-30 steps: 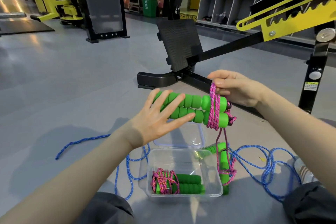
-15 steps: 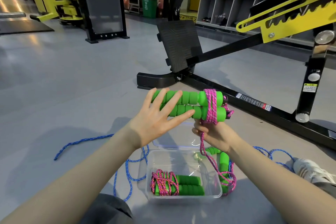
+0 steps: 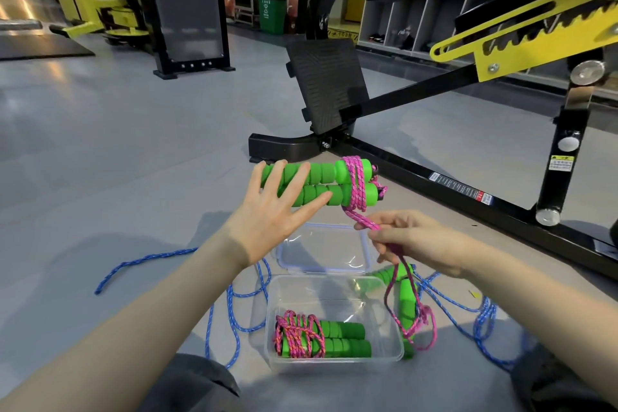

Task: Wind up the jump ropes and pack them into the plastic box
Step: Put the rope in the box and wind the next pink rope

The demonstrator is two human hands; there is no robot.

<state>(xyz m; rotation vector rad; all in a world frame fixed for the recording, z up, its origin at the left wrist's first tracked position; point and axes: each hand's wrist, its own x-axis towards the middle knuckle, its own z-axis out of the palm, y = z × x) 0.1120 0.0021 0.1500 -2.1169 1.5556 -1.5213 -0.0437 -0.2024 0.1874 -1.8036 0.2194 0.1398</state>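
Head | right hand now below green handles, was above, fingers pinching pink rope | left hand fingers splayed on handles | wrap added, slack remains

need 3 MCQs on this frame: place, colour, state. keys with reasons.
1. Where does the finished rope bundle lie? A) in the plastic box B) on the lid C) on the bench
2. What colour is the loose rope on the floor? A) yellow B) blue C) white
3. What is the right hand doing? A) hanging empty B) pressing the lid C) pinching the pink rope
Key: 1 A, seen through the clear wall; 2 B, blue strands either side of the box; 3 C, cord leaves its fingers.
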